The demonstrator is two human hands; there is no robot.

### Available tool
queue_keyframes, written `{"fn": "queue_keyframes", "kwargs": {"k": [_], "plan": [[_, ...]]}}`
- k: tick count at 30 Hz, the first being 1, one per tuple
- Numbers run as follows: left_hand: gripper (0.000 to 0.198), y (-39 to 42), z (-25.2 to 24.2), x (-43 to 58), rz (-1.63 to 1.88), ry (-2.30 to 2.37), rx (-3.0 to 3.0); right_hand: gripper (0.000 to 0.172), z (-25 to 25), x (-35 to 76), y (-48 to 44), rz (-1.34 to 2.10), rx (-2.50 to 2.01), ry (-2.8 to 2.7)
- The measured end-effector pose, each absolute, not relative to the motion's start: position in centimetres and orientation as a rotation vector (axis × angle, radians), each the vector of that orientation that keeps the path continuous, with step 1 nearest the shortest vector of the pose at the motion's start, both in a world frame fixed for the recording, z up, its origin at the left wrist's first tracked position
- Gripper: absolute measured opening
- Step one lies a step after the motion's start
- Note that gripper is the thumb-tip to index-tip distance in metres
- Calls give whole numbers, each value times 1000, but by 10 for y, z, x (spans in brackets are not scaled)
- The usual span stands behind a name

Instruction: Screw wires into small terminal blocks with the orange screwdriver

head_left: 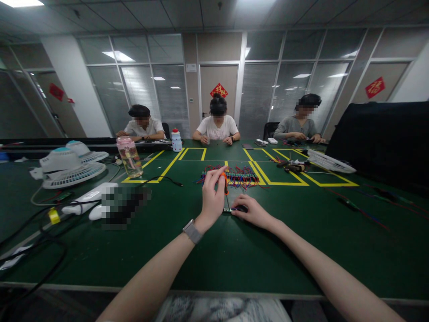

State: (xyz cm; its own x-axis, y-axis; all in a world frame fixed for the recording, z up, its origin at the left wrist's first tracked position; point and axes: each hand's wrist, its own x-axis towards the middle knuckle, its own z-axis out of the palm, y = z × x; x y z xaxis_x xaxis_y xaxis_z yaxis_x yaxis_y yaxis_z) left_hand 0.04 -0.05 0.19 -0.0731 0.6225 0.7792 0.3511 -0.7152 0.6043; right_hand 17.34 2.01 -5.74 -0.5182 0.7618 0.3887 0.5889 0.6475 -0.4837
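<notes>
My left hand (212,193), with a watch on its wrist, is closed around the orange-and-black handle of a screwdriver (225,182). The thin shaft points down, and its tip is at a small circuit board (227,210) low over the green table. From the other side my right hand (254,213) pinches the board's right end, fingers bent close to the tabletop. Something dark shows under those fingers; I cannot make out what it is. Just beyond both hands lies a row of small circuit boards (246,177) with red and blue wires, partly hidden by my left hand.
Yellow tape (284,184) marks the green table. To the left are white fans (73,167), a pink-lided bottle (129,156), a power strip (90,197) and black cables. A keyboard (330,162) and tools (291,166) lie right. Several people sit opposite.
</notes>
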Motion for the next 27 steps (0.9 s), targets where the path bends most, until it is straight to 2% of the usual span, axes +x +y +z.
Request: {"fn": "queue_keyframes", "kwargs": {"k": [3,9,16,23,27], "plan": [[32,2,1,0,1874,1021,1960,11,-57,173,20,397,-1045,-2289],[22,-1,2,1,1892,1104,1972,10,-59,173,21,391,-1026,-2281],[32,0,2,0,1881,1049,1940,11,-61,174,22,395,-1038,-2273],[21,-2,3,1,1910,1114,1994,11,-59,174,20,392,-1030,-2285],[29,-1,2,1,1884,1083,1968,10,-58,173,20,400,-1042,-2282]]}}
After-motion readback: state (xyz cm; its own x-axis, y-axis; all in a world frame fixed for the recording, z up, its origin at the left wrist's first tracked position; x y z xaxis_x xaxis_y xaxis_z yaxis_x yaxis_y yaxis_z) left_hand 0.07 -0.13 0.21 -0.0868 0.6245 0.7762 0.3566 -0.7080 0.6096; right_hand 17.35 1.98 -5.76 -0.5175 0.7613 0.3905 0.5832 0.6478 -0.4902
